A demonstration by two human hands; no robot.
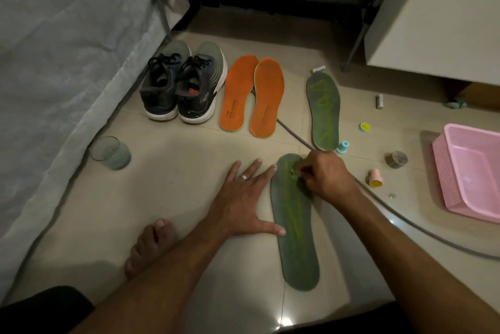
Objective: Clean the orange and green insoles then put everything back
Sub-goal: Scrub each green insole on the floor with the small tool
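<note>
Your right hand (328, 175) is clenched around a small green lump (295, 171) and presses it on the toe end of the near green insole (296, 228). This insole lies flat on the tiled floor (162, 198), toe away from you, dark green with bright yellow-green streaks along its middle. Your left hand (243, 206) is released, fingers spread flat on the floor; the thumb tip and the index fingertip touch the left edge of the insole.

The second green insole (323, 110) lies further away and to the right, with zigzag yellow-green marks on it. The two orange insoles (253, 95) lie side by side, the right one overlapping the left slightly, just beside the pair of dark sneakers (184, 84).

On the left, the bed edge (67, 90) runs diagonally and a glass (111, 153) stands near it. Your bare foot (150, 245) rests near the left forearm. On the right, the pink basket (468, 171) sits well apart, with small stampers (375, 178) and a grey cable (422, 231) between it and the insole. Open floor is between the glass and your left hand.
</note>
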